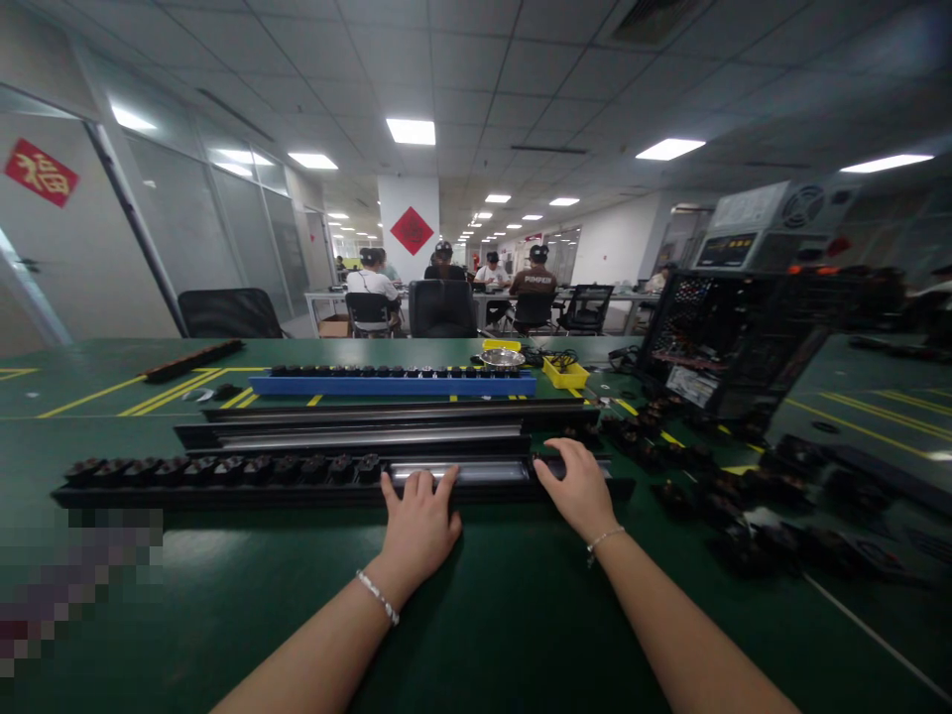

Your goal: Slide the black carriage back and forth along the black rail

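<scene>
The left hand (pixel 420 526) rests on the near edge of a long black rail (pixel 334 497), fingers spread, just right of a row of black modules (pixel 257 468) seated in it. The right hand (pixel 581 491) is at the rail's right part, thumb and fingers curved (whether they pinch anything, I cannot tell). The rail lies crosswise on the green desk (pixel 245 605), nearer than a blue rail (pixel 394 386).
</scene>
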`<state>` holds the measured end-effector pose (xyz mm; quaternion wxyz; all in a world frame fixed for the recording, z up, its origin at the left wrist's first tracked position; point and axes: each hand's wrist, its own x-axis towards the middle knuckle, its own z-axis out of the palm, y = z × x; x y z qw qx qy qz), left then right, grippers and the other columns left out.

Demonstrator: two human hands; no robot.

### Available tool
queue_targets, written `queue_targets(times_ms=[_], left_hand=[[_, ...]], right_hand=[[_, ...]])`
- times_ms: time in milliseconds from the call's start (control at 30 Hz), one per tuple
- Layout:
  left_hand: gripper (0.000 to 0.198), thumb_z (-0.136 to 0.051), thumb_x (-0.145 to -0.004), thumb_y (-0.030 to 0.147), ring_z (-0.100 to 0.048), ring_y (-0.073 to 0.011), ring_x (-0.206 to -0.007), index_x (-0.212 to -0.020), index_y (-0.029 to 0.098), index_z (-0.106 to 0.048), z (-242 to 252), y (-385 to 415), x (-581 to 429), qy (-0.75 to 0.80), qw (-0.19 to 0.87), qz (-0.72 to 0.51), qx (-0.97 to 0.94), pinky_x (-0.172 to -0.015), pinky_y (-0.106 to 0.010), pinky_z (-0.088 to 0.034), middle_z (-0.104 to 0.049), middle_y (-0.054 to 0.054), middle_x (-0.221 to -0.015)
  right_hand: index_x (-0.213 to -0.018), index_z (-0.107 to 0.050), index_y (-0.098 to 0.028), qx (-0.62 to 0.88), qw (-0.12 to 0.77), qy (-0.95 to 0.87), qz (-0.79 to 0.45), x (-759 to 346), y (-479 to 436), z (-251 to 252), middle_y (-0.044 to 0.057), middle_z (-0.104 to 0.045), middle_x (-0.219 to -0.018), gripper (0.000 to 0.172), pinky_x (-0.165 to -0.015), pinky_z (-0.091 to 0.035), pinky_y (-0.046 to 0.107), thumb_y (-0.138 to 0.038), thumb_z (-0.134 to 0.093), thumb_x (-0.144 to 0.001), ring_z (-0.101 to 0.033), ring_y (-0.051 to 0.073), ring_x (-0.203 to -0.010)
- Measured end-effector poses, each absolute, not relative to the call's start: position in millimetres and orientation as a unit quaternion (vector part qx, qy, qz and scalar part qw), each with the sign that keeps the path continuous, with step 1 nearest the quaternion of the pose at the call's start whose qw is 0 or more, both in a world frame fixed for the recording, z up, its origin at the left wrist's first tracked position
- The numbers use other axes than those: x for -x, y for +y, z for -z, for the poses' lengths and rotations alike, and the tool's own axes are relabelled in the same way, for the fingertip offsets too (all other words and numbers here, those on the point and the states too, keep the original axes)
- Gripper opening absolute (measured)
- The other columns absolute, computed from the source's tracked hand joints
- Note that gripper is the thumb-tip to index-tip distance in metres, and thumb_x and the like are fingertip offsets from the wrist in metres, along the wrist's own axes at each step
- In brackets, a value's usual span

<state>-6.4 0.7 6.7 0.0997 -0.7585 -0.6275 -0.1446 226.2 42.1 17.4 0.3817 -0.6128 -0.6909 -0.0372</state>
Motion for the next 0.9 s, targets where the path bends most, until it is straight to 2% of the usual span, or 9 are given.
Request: queue_targets(times_ms=[67, 200, 900], left_hand=[[0.054, -0.047, -0.080, 0.033, -0.041, -0.0284, -0.115, -0.134, 0.030, -0.037, -7.5, 0.4, 6.0, -0.632, 0.097, 0.142, 0.756, -0.102, -0.065, -0.003, -0.053, -0.009, -0.112], [0.055, -0.047, -0.081, 0.033, -0.041, -0.0284, -0.115, -0.135, 0.031, -0.036, -8.2, 0.2, 5.7, -0.633, 0.092, 0.138, 0.756, -0.102, -0.065, -0.003, -0.053, -0.009, -0.113], [0.055, -0.047, -0.081, 0.035, -0.042, -0.0284, -0.115, -0.134, 0.030, -0.037, -10.7, -1.0, 6.0, -0.634, 0.085, 0.129, 0.757, -0.103, -0.064, -0.005, -0.053, -0.009, -0.114]], right_hand=[[-0.110, -0.058, -0.019, 0.634, 0.359, -0.684, 0.039, -220.8, 43.4, -15.7, 0.009, -0.058, -0.112, 0.039, -0.092, -0.035, 0.038, -0.042, -0.049, -0.079, -0.049, 0.023, -0.106], [-0.100, -0.063, -0.022, 0.663, 0.316, -0.678, 0.040, -216.1, 42.8, -15.3, 0.007, -0.061, -0.110, 0.034, -0.093, -0.033, 0.038, -0.045, -0.048, -0.079, -0.050, 0.022, -0.106], [-0.091, -0.065, -0.023, 0.695, 0.314, -0.643, 0.062, -222.1, 40.7, -19.3, 0.006, -0.064, -0.105, 0.028, -0.091, -0.031, 0.040, -0.040, -0.049, -0.076, -0.053, 0.023, -0.099]])
